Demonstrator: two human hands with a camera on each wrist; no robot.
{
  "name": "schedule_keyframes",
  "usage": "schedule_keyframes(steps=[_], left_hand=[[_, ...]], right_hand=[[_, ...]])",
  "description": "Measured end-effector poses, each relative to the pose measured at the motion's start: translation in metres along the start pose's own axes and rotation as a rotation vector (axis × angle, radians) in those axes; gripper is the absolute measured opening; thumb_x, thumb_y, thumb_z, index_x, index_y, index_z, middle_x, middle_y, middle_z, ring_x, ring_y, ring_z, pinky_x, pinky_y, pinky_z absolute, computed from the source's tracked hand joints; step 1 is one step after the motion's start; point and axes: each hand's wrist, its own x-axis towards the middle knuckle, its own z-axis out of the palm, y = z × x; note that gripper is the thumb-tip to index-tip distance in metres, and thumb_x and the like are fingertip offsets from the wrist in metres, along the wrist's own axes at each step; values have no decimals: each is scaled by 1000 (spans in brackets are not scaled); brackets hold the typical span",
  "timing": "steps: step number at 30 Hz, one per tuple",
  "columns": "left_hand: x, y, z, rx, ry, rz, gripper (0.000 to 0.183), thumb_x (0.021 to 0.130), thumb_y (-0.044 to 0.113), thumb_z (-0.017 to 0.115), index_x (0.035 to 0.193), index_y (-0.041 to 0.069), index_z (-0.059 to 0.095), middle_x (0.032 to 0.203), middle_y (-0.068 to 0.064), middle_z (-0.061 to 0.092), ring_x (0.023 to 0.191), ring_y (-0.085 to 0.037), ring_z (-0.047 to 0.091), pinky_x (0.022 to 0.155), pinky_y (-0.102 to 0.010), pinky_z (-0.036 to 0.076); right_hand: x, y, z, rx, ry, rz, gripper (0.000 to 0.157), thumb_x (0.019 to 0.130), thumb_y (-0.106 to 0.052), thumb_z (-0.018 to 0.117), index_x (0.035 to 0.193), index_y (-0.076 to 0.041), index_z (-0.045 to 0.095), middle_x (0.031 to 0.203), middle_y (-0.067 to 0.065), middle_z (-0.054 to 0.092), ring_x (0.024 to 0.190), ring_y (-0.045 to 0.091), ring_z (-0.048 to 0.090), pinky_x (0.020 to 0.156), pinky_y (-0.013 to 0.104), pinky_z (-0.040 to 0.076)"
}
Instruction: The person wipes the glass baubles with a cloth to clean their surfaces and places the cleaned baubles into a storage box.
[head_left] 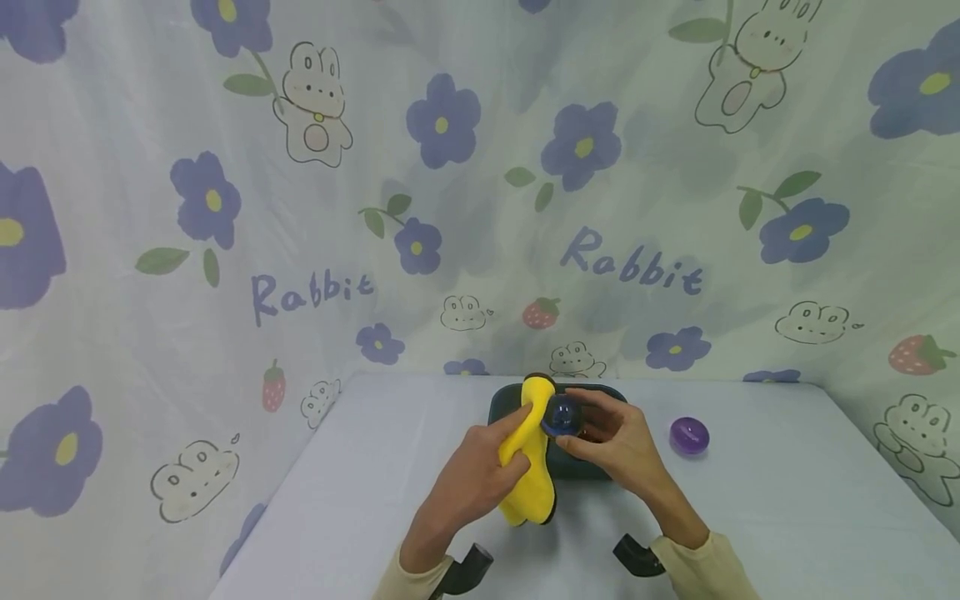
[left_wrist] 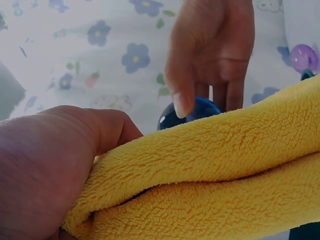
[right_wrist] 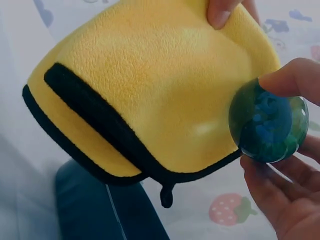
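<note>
My left hand (head_left: 472,475) grips a folded yellow plush cloth (head_left: 531,492) with dark edging and a small black loop, thumb on one side of the fold. In the left wrist view the cloth (left_wrist: 215,150) fills the lower part. Just right of it, my right hand (head_left: 626,437) pinches a glossy, see-through blue ball (head_left: 562,415) between thumb and fingers. The right wrist view shows the ball (right_wrist: 269,122) in green-blue tones, overlapping the cloth's edge. Both hands are over a dark green tray (head_left: 581,469), whose inside is mostly hidden.
A glossy purple rounded piece (head_left: 689,436) lies on the white table (head_left: 787,483), right of the tray. Behind the table hangs a curtain (head_left: 480,208) printed with rabbits and flowers. Black curved mounts (head_left: 471,568) sit at both wrists, by the cream sleeves (head_left: 708,571).
</note>
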Motion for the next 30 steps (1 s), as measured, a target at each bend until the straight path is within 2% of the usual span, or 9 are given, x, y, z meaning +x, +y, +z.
schedule_keyframes(steps=[5, 11, 14, 17, 24, 30], left_hand=[[-1, 2, 0, 24, 21, 15, 60, 92, 10, 57, 151, 8, 52, 101, -5, 71, 74, -7, 59, 69, -20, 52], [-2, 4, 0, 40, 56, 27, 58, 93, 10, 58, 151, 10, 53, 99, -3, 70, 76, -8, 59, 71, -20, 52], [-2, 4, 1, 27, 64, 34, 58, 93, 10, 58, 151, 11, 53, 98, -3, 69, 77, -8, 59, 72, -20, 53], [-1, 3, 2, 16, 72, 46, 59, 93, 9, 58, 152, 12, 53, 98, -2, 69, 79, -8, 60, 74, -21, 53], [0, 1, 3, 30, 101, 75, 59, 93, 6, 58, 151, 13, 54, 99, -2, 68, 80, -9, 59, 74, -22, 52], [2, -3, 2, 22, 99, 78, 57, 92, 5, 58, 148, 12, 57, 110, -5, 71, 83, -11, 59, 74, -22, 52]], right_hand=[[0, 2, -1, -65, -7, 16, 61, 80, -8, 85, 137, -11, 64, 121, 19, 71, 95, 14, 74, 81, 30, 61], [1, 3, 0, -71, -40, 59, 61, 80, -12, 86, 136, -9, 63, 126, 20, 69, 110, 28, 75, 92, 31, 60], [1, 3, 1, -60, -52, 72, 63, 79, -12, 86, 137, -6, 62, 128, 22, 67, 113, 33, 74, 93, 32, 60], [1, 2, 0, -53, -61, 78, 64, 79, -11, 87, 137, -4, 61, 128, 24, 66, 113, 32, 74, 92, 31, 60], [0, -2, 4, -72, -118, 85, 61, 78, -15, 87, 134, -6, 64, 128, 20, 67, 103, 17, 73, 90, 28, 60], [-2, -4, 8, -107, -151, 51, 56, 77, -17, 88, 128, -12, 67, 127, 12, 70, 107, 20, 72, 95, 35, 60]])
